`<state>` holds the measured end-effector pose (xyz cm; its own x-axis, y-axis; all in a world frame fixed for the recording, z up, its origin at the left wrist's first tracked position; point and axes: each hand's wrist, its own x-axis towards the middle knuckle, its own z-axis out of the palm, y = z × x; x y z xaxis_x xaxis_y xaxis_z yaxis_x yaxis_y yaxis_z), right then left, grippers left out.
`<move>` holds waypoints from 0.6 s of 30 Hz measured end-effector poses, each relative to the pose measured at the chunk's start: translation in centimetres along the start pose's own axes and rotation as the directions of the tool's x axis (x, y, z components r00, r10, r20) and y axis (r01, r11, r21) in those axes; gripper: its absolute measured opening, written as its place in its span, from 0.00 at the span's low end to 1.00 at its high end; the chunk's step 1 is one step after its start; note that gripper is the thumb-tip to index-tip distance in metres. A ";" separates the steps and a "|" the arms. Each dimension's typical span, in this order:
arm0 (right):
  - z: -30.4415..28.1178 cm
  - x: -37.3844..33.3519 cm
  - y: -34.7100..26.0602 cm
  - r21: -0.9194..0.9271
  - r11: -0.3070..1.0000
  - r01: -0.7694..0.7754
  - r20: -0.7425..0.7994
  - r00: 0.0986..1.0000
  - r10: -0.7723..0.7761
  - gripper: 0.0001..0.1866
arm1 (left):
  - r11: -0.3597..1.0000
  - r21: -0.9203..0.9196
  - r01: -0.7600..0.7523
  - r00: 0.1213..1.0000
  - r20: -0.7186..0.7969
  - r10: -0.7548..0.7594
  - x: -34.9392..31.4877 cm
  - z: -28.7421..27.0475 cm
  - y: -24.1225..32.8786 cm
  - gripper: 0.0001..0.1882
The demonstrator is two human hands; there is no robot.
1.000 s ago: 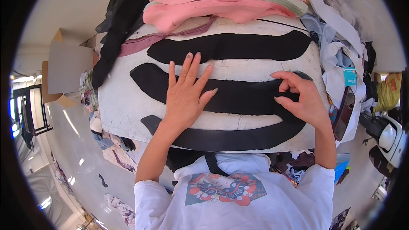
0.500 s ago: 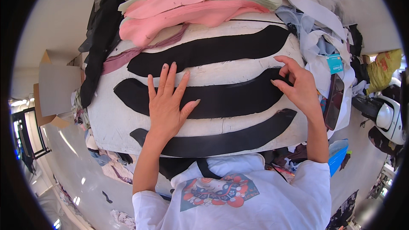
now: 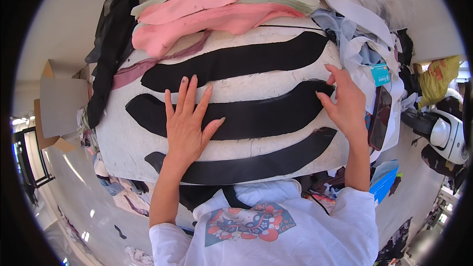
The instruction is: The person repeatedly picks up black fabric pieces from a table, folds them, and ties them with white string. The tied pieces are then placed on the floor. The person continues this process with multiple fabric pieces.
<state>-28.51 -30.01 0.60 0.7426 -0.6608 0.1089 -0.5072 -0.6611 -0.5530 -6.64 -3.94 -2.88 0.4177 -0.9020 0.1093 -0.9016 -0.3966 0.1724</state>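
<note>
A curved black fabric strip (image 3: 256, 116) lies across the middle of the white work board (image 3: 125, 143). My left hand (image 3: 187, 123) rests flat on its left part, fingers spread. At the right end of that strip is my right hand (image 3: 346, 101). Its thumb touches the dark cloth while the index finger stands apart from it; the other fingers are bent and partly hidden. A second black strip (image 3: 236, 61) lies beyond, and a narrower black strip (image 3: 246, 166) curves along the near edge.
Stacked pink cloth pieces (image 3: 226, 19) cover the far side. Black cloth (image 3: 113, 49) hangs at the left, near a cardboard box (image 3: 66, 101). White fabric strips (image 3: 362, 17), a teal tag (image 3: 380, 75) and a dark phone-like object (image 3: 380, 118) lie along the right edge.
The view has shifted slightly, so the board sits a little farther left. My right thumb and fingers have moved slightly at the strip's end; my left hand stays flat on the strip.
</note>
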 end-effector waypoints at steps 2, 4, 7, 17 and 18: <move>-0.6 -0.1 -2.2 0.137 0.989 -0.051 -0.042 0.997 0.057 0.17 | 1.000 0.002 0.002 1.000 -0.001 -0.002 -0.2 0.2 -0.1 0.35; 0.8 0.3 -1.8 0.360 0.921 -0.149 0.143 0.984 0.103 0.10 | 1.000 0.000 0.008 1.000 -0.005 -0.008 -0.1 0.0 0.1 0.35; 2.2 0.6 -0.2 0.436 0.874 -0.214 0.264 0.959 0.103 0.06 | 1.000 -0.015 -0.001 1.000 -0.017 0.001 0.0 0.4 0.2 0.35; 2.9 -1.1 -7.9 0.512 0.859 -0.002 0.092 0.994 -0.053 0.02 | 0.918 -0.396 -0.008 0.930 -0.340 -0.139 -3.7 -2.1 -3.0 0.33; 3.8 -2.0 -10.7 0.543 0.840 0.014 0.148 0.983 -0.112 0.02 | 0.899 -0.434 0.059 0.866 -0.426 -0.262 -5.1 -2.9 -3.6 0.27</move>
<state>-22.95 -20.26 3.19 0.8513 -0.5226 0.0470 -0.1780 -0.3719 -0.9111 -5.22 2.57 -1.20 0.6459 -0.6041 0.4668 -0.7375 -0.3356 0.5860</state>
